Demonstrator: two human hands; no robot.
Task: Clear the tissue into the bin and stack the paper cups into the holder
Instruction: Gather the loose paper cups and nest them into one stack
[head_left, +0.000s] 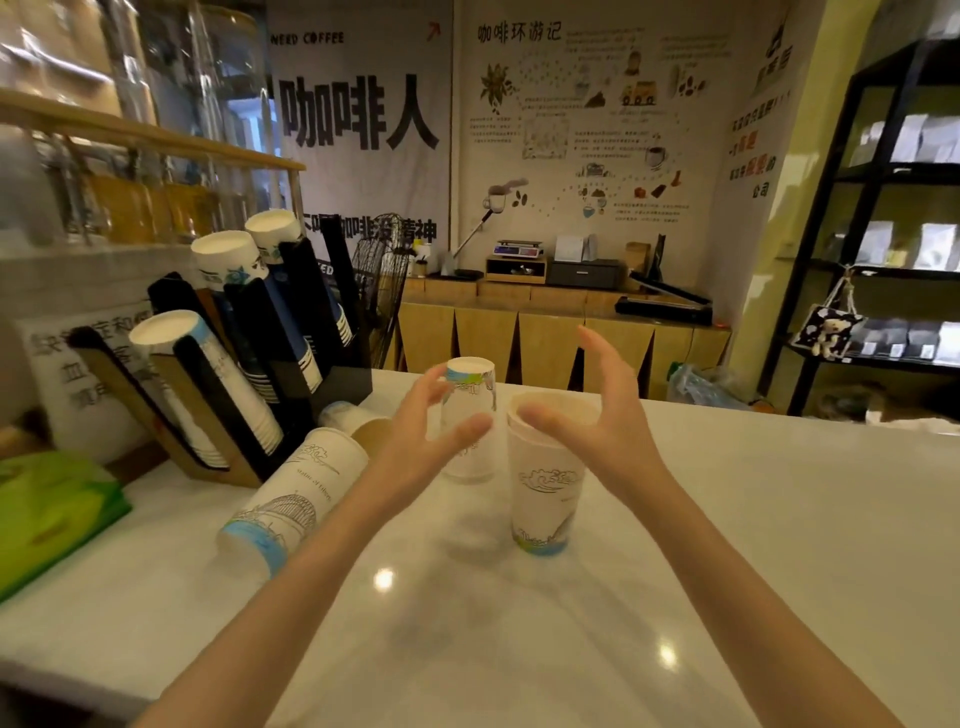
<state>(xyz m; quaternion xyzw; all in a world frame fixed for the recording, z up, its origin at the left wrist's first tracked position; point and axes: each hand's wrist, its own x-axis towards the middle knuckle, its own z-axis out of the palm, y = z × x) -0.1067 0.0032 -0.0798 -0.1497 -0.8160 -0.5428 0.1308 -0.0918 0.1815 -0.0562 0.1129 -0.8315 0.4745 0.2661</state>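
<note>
On the white surface (727, 519), the left hand (431, 436) is spread in front of an upside-down paper cup (470, 415), apparently not gripping it. The right hand (597, 410), fingers splayed, hovers beside an upright cup (545, 483) (thumb over its rim). Another cup (291, 499) lies sideways near the holder (249, 374).

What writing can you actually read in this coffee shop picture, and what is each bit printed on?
"NERD COFFEE": top of the left wall banner.
"咖啡人": large black characters on the same banner.
"咖啡环游记": heading of the illustrated wall poster; its small text is unreadable.
"Statue of Liberty", roughly: on the lying paper cup, blurred.
White sign behind the cup holder: too blurred.
</note>
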